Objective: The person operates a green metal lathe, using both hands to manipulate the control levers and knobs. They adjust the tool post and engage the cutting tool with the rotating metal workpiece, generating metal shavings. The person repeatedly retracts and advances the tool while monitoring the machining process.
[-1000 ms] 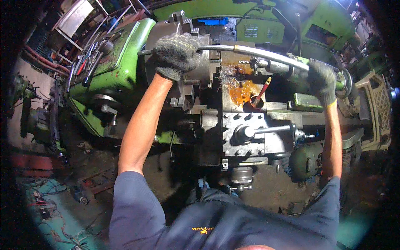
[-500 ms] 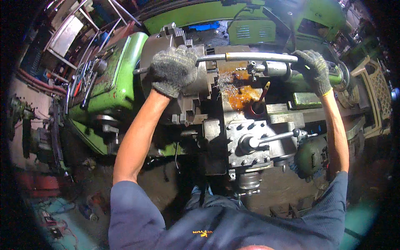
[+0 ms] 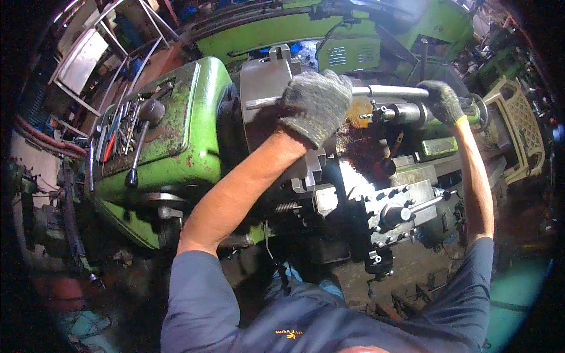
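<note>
Both my hands wear dark grey knit gloves and hold a long metal bar (image 3: 395,90) across the upper part of the lathe. My left hand (image 3: 318,107) is closed around its thinner part, in front of the right side of the large lathe chuck (image 3: 261,79). The bar's bare left end sticks out past that glove. My right hand (image 3: 444,101) grips the thicker right end, above the tailstock (image 3: 407,113). Whether the bar touches the chuck, I cannot tell. Below the bar, a brush handle (image 3: 397,144) stands up from a dark pot.
The green headstock (image 3: 194,126) carries several hand tools (image 3: 120,126) and a lever with a black knob. Nearer to me sits the tool post (image 3: 395,216) with its clamping handle. A beige plastic chair (image 3: 521,126) stands at the right. Behind is another green machine (image 3: 282,32).
The view has shifted, so the lathe sits further right. My left hand and the bar have moved right relative to the chuck. Both hands still grip the bar.
</note>
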The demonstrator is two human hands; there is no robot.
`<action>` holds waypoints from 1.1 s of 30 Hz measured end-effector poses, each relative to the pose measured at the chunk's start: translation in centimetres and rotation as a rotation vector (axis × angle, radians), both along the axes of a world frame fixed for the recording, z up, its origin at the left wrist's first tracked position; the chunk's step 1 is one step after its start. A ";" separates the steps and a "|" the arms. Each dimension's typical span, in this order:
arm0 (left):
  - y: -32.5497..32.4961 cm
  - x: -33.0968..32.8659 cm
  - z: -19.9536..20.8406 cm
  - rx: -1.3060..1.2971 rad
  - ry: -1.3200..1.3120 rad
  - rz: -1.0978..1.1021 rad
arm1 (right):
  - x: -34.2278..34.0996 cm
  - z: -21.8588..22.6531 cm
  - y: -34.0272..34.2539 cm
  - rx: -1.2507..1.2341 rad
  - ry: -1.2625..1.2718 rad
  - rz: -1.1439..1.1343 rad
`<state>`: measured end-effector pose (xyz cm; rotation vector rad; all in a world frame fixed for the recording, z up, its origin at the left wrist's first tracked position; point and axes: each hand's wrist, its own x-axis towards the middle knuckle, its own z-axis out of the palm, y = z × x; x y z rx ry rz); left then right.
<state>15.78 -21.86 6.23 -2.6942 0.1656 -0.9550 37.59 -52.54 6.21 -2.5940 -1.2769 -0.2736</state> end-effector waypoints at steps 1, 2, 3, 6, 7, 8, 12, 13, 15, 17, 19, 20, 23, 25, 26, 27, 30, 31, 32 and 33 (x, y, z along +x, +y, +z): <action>0.3 0.0 0.1 -0.023 0.001 -0.029 | -0.5 0.3 0.5 -0.072 -0.043 -0.065; 0.7 -0.1 0.2 -0.046 0.001 -0.058 | -0.6 1.0 1.1 -0.143 -0.017 -0.066; 1.0 0.0 0.4 -0.067 -0.001 -0.089 | -0.8 1.9 1.5 -0.212 0.006 -0.070; 2.1 0.0 0.4 -0.136 0.054 -0.079 | -1.8 3.1 1.5 -0.201 0.037 -0.075; 2.1 0.2 0.4 -0.173 0.084 -0.068 | -1.9 3.0 0.9 -0.135 0.099 -0.075; 2.6 0.2 0.2 -0.223 0.114 -0.033 | -2.0 3.1 0.6 -0.152 0.020 -0.075; 2.4 -1.8 2.2 -0.210 0.170 0.100 | -1.4 3.1 0.4 -0.271 -0.018 -0.188; 2.1 -1.6 2.4 -0.180 0.193 0.139 | -1.4 3.2 0.3 -0.289 -0.016 -0.220; 1.9 -1.6 2.6 -0.152 0.228 0.215 | -0.5 2.3 0.4 -0.209 -0.031 -0.171; 1.4 -1.4 3.2 -0.149 0.242 0.257 | -0.4 3.0 0.1 -0.271 0.044 -0.190; 0.6 -0.9 4.4 -0.186 0.337 0.348 | -0.4 3.3 -0.2 -0.271 -0.007 -0.210; 0.6 -0.4 4.8 -0.192 0.371 0.376 | -0.1 3.0 -0.3 -0.268 -0.025 -0.226; 0.5 0.8 6.1 -0.233 0.496 0.413 | 1.5 2.2 -0.3 -0.234 -0.064 -0.295; 1.0 0.9 6.0 -0.246 0.462 0.394 | 1.4 2.6 0.2 -0.234 -0.085 -0.348; 1.3 1.1 5.9 -0.256 0.472 0.379 | 1.3 2.7 0.5 -0.248 -0.095 -0.378; 1.7 1.0 5.9 -0.240 0.463 0.368 | 1.2 2.8 1.2 -0.257 -0.105 -0.399; 2.0 1.4 6.0 -0.203 0.441 0.320 | 1.8 3.1 0.7 -0.202 -0.118 -0.426; 2.1 1.4 5.8 -0.203 0.427 0.305 | 1.4 2.9 1.1 -0.204 -0.107 -0.441; 2.3 1.4 5.8 -0.199 0.412 0.276 | 1.0 2.9 1.2 -0.204 -0.076 -0.471; 2.4 0.9 5.9 -0.202 0.400 0.246 | 0.5 3.1 1.4 -0.179 -0.136 -0.470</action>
